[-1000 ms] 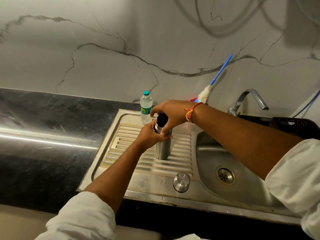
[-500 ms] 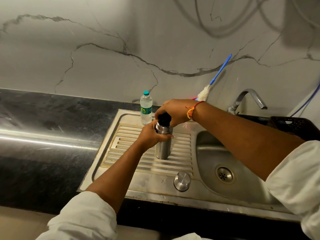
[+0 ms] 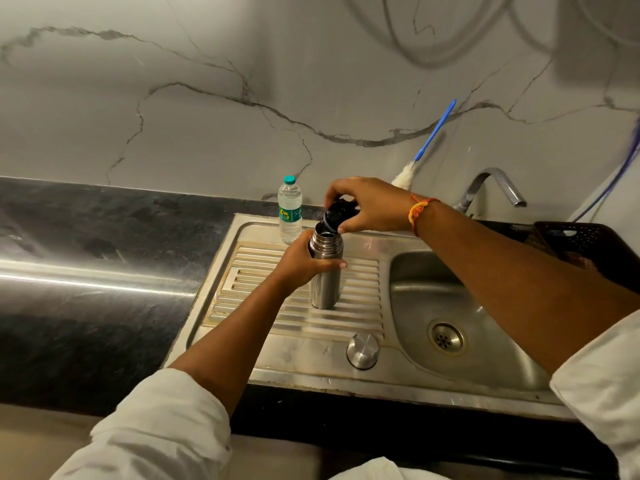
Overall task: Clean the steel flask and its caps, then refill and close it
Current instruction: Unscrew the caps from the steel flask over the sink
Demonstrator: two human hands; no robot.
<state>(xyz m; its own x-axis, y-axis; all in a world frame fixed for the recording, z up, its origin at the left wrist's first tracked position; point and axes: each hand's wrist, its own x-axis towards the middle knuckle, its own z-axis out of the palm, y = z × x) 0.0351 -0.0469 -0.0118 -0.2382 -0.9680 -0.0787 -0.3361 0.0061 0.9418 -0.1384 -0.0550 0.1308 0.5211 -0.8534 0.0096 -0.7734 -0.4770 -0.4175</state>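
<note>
Head view: right hand [image 3: 372,206] lifted cap [image 3: 337,214] off flask [image 3: 323,289].

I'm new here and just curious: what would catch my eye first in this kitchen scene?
The upright steel flask on the ribbed drainboard stands out: the person's left grip holds its body while the right grip holds the black inner cap, tilted at its open mouth. A steel outer cap sits just in front of the ribs, and a small water bottle stands behind the flask, near the wall.
</note>
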